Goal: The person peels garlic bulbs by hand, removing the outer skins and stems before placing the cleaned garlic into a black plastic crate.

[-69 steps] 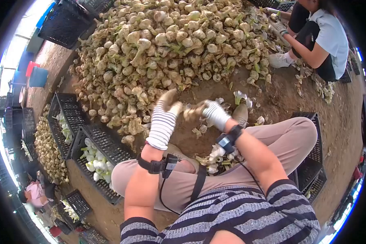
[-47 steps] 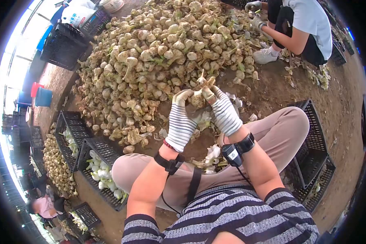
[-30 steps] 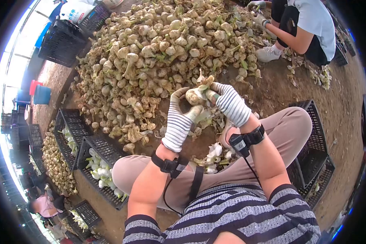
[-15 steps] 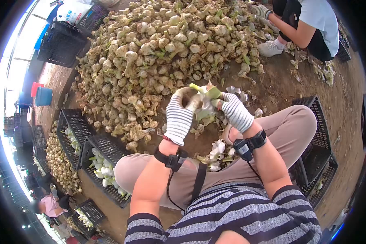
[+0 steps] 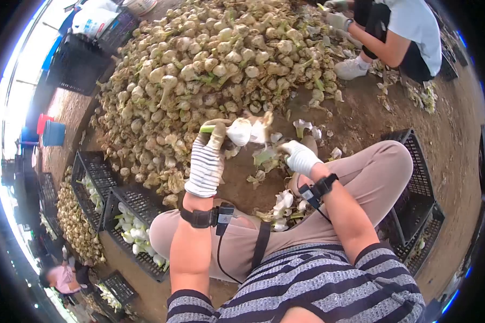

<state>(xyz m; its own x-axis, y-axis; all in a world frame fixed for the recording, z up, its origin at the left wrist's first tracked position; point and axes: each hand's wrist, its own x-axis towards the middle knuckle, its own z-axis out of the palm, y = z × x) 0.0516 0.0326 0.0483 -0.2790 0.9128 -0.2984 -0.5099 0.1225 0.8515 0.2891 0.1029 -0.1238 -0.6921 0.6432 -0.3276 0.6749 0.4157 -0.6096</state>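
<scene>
Gloved in white with dark stripes, my left hand point(image 5: 206, 161) grips a garlic bulb point(image 5: 239, 132) by its green stem, over the ground before my crossed legs. The bulb is white and smooth, and a loose papery skin point(image 5: 260, 127) shows blurred at its right side. My right hand point(image 5: 300, 158), in a similar glove, is to the right of the bulb and apart from it. Its fingers are drawn together and point left; I cannot tell what is between the fingertips. Below them, peeled skins point(image 5: 265, 156) lie on the soil.
A large heap of unpeeled garlic point(image 5: 199, 64) spreads ahead. Cleaned white bulbs point(image 5: 283, 207) lie by my lap. Black crates point(image 5: 140, 202) stand at left, one holding white bulbs, and another black crate point(image 5: 415, 183) stands at right. A co-worker point(image 5: 399, 37) crouches at upper right.
My hands have parted: the left moved left with the garlic, the right moved slightly down. The bulb now shows white, with its outer skin coming off at the right.
</scene>
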